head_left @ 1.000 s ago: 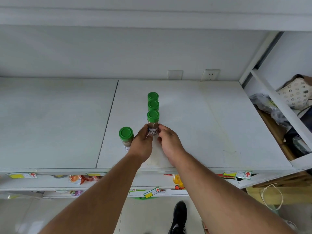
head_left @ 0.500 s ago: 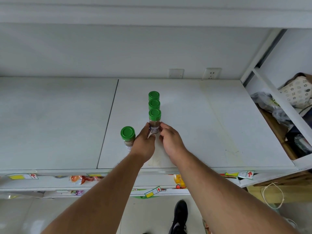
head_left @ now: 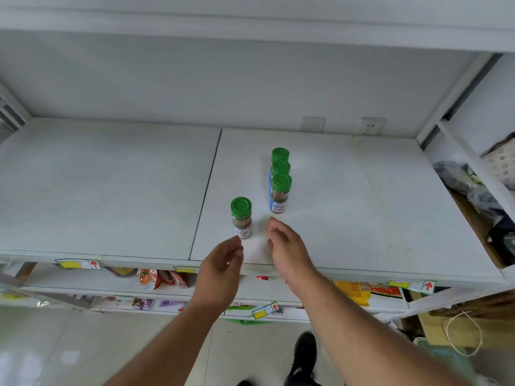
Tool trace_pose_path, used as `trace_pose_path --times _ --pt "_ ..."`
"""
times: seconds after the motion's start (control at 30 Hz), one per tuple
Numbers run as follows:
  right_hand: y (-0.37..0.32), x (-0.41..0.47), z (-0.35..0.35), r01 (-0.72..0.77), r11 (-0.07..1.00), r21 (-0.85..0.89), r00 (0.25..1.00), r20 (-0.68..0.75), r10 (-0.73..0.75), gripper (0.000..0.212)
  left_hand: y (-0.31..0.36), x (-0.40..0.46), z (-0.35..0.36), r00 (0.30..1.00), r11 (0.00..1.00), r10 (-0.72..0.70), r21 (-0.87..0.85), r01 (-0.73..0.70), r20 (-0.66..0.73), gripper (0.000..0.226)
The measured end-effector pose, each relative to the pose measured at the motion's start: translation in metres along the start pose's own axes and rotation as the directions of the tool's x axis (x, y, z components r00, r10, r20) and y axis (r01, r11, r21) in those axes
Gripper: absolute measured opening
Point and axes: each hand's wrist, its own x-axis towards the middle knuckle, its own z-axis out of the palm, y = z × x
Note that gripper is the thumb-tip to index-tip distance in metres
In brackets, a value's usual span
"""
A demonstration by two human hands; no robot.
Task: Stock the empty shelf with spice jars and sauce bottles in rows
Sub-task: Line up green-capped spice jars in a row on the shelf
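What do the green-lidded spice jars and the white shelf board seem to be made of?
Small clear spice jars with brown powder: see-through body, so glass or clear plastic; which one cannot be told. Their green ribbed lids: probably moulded plastic, with a slight sheen. White shelf board: flat, matte, faintly scuffed, likely painted metal or laminate.
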Motion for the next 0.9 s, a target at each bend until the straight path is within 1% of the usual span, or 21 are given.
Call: trace_pose_path --times 0.07,0.13,0.2,0.27,0.37,0.47,0.67,0.73,0.8,0.9 --pt "-0.002 0.000 0.009 0.001 0.999 -0.037 1.000 0.018 -0.001 0.026 0.002 0.013 -0.009 0.996 1.000 -0.003 -0.021 0.001 -0.091 0.026" --pt "-0.004 -0.001 0.016 -0.012 0.998 -0.066 1.000 0.019 0.013 0.035 0.006 0.026 -0.014 0.993 1.000 -0.003 -0.001 0.003 -0.117 0.032" --pt "-0.006 -0.002 0.024 -0.036 0.997 -0.072 0.999 0.013 0.037 0.044 0.011 0.036 -0.015 0.998 0.998 -0.024 0.050 0.027 -0.066 0.044" --pt "-0.009 -0.003 0.030 -0.051 0.996 -0.078 0.998 0.023 0.053 0.047 0.014 0.041 -0.013 0.999 0.996 -0.052 0.070 0.050 0.017 0.052" --pt "-0.010 -0.004 0.037 -0.033 0.995 -0.092 0.999 0.040 0.037 0.041 0.015 0.044 -0.009 0.993 0.996 -0.063 0.069 0.056 0.099 0.055" --pt "-0.010 -0.004 0.038 -0.005 0.998 -0.056 0.999 0.041 0.008 0.039 0.014 0.045 -0.007 0.987 0.997 -0.007 0.083 -0.006 0.161 0.055" --pt "-0.009 -0.008 0.030 -0.041 0.999 -0.013 0.999 -0.002 0.041 0.037 0.013 0.041 0.003 0.975 0.994 0.044 0.091 -0.065 0.220 0.058" --pt "-0.006 -0.010 0.025 -0.030 1.000 -0.004 0.999 -0.013 0.030 0.037 0.012 0.041 0.009 0.972 0.993 0.056 0.093 -0.079 0.229 0.059" --pt "-0.004 -0.012 0.017 -0.025 1.000 -0.002 0.999 -0.024 0.024 0.037 0.012 0.040 0.016 0.971 0.994 0.048 0.089 -0.070 0.233 0.059" --pt "-0.003 -0.015 0.002 -0.023 1.000 -0.005 0.999 -0.040 0.022 0.029 0.012 0.039 0.027 0.965 0.993 0.037 0.100 -0.066 0.261 0.061"
